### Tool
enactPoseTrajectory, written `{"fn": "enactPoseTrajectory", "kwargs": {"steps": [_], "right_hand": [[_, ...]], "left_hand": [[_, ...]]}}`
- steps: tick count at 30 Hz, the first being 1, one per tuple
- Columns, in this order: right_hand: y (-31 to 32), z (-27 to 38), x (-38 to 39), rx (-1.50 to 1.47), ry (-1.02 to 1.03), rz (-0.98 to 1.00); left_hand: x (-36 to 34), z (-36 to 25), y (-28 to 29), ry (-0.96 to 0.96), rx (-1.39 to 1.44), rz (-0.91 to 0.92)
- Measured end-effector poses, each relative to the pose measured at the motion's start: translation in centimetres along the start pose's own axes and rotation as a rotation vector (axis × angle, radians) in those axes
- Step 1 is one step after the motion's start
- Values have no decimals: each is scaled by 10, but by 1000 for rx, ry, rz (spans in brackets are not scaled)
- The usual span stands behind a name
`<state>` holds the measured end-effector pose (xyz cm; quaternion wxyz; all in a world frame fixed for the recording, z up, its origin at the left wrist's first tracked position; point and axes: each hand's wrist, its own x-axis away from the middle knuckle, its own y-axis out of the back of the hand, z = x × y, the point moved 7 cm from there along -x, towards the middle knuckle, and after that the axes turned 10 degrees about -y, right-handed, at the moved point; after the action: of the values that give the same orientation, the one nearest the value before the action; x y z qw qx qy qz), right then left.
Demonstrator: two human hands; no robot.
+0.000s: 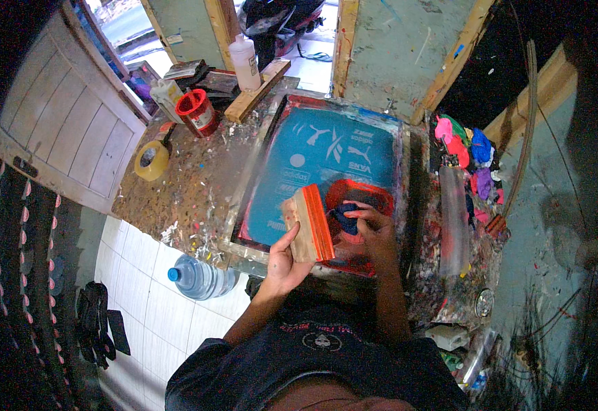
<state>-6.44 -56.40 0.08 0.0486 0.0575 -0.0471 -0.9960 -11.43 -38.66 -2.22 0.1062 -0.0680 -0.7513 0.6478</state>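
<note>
My left hand (pixel 286 264) is closed on the wooden handle of a squeegee (pixel 310 222), whose edge is coated in orange-red ink. The squeegee is held tilted over a framed printing screen (pixel 299 147) with teal mesh and pale stencil designs. A crumpled dark blue cloth (pixel 345 218) is in my right hand (pixel 373 229), its fingers wrapped round it close beside the squeegee's inked edge. Under that hand, a patch of red ink (pixel 371 195) covers the screen's near right part. Whether the cloth touches the squeegee, I cannot tell.
Left on the stained table stand a red ink tub (pixel 197 115), a tape roll (pixel 151 162) and a white bottle (pixel 245 65) by a wood block (pixel 258 92). Coloured rags (pixel 480 147) lie at the right. A large water bottle (pixel 201 277) is on the tiled floor.
</note>
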Motion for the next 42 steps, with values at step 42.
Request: {"fn": "enactPoseTrajectory", "kwargs": {"steps": [42], "right_hand": [[-58,155,-6,553,380,-94]], "left_hand": [[27,-69,-36,-607,-1078,-231]]}}
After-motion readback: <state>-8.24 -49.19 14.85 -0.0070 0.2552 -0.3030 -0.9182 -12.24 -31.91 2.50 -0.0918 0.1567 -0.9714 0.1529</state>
